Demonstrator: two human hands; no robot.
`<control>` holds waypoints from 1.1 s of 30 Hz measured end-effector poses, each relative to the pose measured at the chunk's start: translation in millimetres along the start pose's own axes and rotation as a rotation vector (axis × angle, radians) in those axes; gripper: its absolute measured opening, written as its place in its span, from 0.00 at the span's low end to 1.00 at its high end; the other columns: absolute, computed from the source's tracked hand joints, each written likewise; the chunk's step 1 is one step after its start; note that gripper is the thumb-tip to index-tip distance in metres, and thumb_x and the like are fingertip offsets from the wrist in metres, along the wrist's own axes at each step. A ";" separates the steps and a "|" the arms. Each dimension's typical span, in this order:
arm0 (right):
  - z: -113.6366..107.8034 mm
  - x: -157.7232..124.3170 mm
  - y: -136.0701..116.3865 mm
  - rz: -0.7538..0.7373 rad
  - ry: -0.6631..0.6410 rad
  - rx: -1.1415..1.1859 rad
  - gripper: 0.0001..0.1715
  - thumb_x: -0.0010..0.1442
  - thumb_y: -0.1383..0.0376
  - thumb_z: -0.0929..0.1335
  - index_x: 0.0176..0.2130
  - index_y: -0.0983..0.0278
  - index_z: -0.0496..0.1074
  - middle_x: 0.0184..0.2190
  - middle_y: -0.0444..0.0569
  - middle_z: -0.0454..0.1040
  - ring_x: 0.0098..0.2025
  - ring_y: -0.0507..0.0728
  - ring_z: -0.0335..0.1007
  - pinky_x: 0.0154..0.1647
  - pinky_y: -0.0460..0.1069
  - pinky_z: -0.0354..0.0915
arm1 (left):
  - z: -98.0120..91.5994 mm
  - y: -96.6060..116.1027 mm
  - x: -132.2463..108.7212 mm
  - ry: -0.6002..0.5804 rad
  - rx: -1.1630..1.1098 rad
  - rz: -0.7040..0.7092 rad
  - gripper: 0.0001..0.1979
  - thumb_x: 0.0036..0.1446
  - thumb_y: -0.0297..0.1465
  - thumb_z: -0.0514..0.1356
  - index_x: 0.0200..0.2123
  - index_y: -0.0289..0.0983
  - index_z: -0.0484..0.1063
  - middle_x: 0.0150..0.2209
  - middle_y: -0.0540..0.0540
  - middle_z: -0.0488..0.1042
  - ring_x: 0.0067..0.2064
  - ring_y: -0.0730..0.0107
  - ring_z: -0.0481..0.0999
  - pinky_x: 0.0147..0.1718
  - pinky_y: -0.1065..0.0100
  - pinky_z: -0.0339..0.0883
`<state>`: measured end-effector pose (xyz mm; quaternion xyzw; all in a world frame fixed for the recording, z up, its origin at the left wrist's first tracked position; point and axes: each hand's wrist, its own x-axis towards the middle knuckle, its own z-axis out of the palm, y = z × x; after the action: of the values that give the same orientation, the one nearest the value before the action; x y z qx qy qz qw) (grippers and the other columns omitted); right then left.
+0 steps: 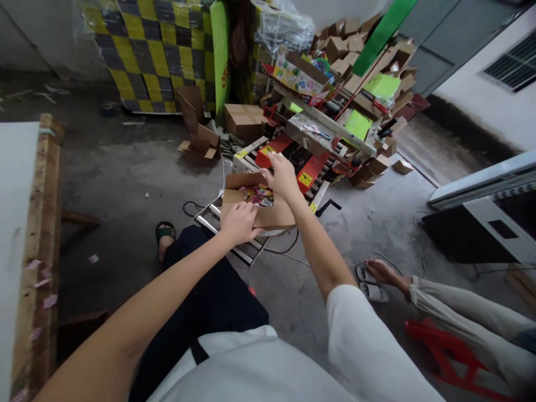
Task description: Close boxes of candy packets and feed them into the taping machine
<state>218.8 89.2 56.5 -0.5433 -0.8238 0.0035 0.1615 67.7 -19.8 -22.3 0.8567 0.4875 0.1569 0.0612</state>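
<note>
A small cardboard box stands with its top flaps up on the roller end of a machine. Several small, brightly coloured wrapped packets fill the part of its inside that shows. My left hand grips the near flap, its fingers bent over the edge and the thumb stretched to the right. Over the far right corner is my right hand, with thumb and fingers apart beside the far flap. Whether its fingertips touch the cardboard I cannot tell.
Beyond the box is a red-and-grey box-sealing machine with a crank handle. Cardboard boxes are heaped behind it. At left stands a wood-edged table. Another person's legs and a red stool are at right.
</note>
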 end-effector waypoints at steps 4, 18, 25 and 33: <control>34.4 -45.3 -3.9 0.018 -0.092 0.046 0.26 0.71 0.58 0.63 0.60 0.72 0.70 0.56 0.64 0.74 0.60 0.67 0.68 0.64 0.60 0.61 | 0.2 -0.7 2.0 -0.010 0.050 0.011 0.30 0.58 0.45 0.63 0.54 0.26 0.71 0.48 0.30 0.72 0.52 0.42 0.69 0.50 0.49 0.63; 65.9 -112.0 29.6 -0.240 -0.056 0.124 0.33 0.71 0.55 0.60 0.68 0.68 0.64 0.67 0.57 0.65 0.71 0.61 0.56 0.74 0.59 0.52 | -30.7 -34.1 16.4 0.212 -0.193 -0.102 0.21 0.64 0.37 0.55 0.56 0.35 0.73 0.60 0.36 0.71 0.63 0.49 0.68 0.66 0.49 0.57; 51.5 -74.1 84.7 -0.303 -0.244 0.065 0.29 0.71 0.61 0.57 0.67 0.61 0.64 0.71 0.52 0.58 0.75 0.62 0.47 0.75 0.66 0.43 | 17.3 -45.0 48.1 -0.137 -0.782 -0.382 0.38 0.62 0.46 0.57 0.70 0.37 0.56 0.63 0.39 0.71 0.61 0.53 0.73 0.58 0.61 0.68; 68.0 -162.0 -25.1 -0.034 -0.108 0.078 0.55 0.62 0.45 0.68 0.74 0.65 0.46 0.75 0.69 0.38 0.75 0.78 0.36 0.68 0.80 0.39 | 28.4 -22.6 31.6 -0.002 -0.774 -0.553 0.32 0.64 0.42 0.57 0.67 0.34 0.61 0.62 0.35 0.71 0.62 0.49 0.72 0.61 0.52 0.65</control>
<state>236.0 -54.7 -45.9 -0.5218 -0.8396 0.0622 0.1378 73.6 20.3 -48.2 0.6092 0.6030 0.3038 0.4158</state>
